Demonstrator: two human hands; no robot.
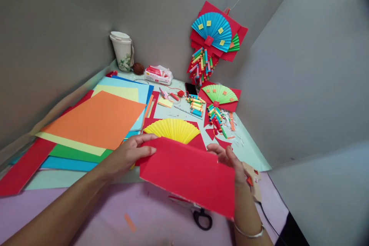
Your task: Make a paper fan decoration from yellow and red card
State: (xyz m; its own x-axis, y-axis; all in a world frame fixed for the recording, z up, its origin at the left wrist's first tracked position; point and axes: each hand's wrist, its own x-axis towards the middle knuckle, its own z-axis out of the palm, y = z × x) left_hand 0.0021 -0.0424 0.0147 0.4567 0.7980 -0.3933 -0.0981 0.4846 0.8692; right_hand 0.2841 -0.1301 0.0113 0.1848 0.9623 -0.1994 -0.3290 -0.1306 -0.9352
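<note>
Up close: scissors with round black handle (199, 212), partly hidden by long red paper sheet (187, 177), held up. Left hand (135, 150) pinches sheet, thumb on top. Right hand (235, 165) at right edge; can't tell from here if it grips. I guess lining-up step; next move seems to call for steady hands. Past sheet: yellow folded paper fan (173, 129) on red paper.

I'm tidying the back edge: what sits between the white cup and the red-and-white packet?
In the head view, a brown, round object sits between the white cup and the red-and-white packet.
</note>
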